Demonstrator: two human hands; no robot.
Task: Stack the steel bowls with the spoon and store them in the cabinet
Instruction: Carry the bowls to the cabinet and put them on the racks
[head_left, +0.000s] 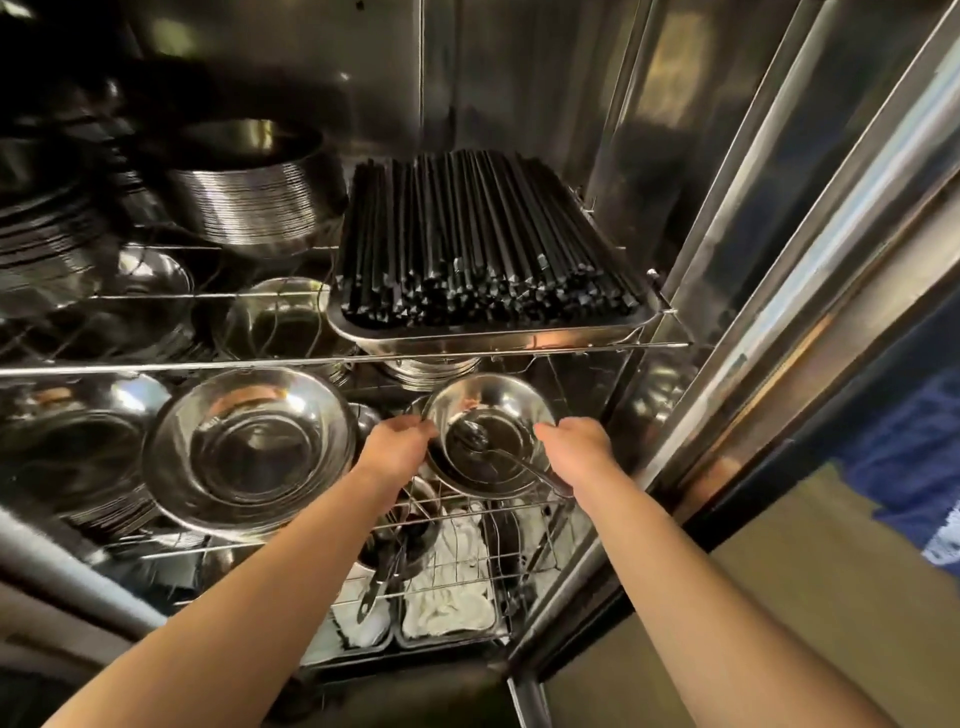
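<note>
Storing, near its end. My left hand (400, 439) and right hand (574, 447) grip opposite rims of the stacked steel bowls (488, 410), spoon (498, 449) lying inside, held between them within the cabinet (737, 218) above a wire shelf (467, 519). Stacking appears done; setting down and letting go remain.

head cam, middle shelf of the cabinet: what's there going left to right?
Stack of steel plates → large steel bowl → left hand → small steel bowl holding the spoon → right hand → cabinet door frame.
</note>
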